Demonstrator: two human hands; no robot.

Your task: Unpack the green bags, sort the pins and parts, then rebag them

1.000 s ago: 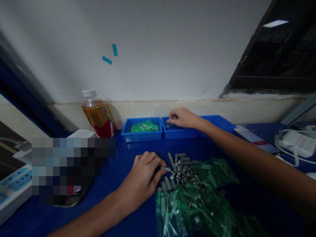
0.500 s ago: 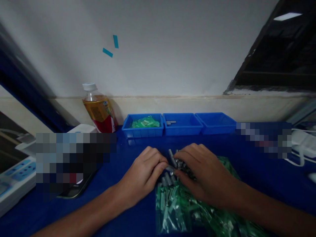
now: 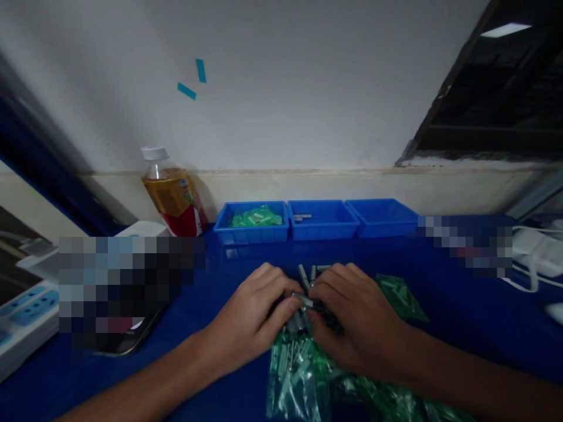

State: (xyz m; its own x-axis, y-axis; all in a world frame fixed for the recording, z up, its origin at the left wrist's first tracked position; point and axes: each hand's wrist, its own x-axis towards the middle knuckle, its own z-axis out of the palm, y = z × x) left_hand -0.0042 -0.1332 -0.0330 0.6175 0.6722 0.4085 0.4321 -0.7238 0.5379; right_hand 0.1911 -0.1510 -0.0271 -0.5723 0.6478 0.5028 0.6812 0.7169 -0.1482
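Observation:
My left hand is closed in a pinch on a short grey metal rod, which points toward my right hand. The right hand's fingers are curled at the rod's other end, over small dark parts I cannot make out. More grey metal rods lie just beyond the fingertips, and others stick out below them. Under and in front of the hands is a clear green-tinted plastic bag with screws and rod-like pieces in it. Further shiny green bags lie below my right forearm.
Three blue bins stand along the wall: the left bin holds a green bag, the middle bin a few rods, the right bin shows nothing inside. At left are a drink bottle, a power strip and a phone. White cables lie right.
My right hand has shifted slightly left and closer to the left hand. A green bag to its right shows more fully now. The whole view has shifted a little.

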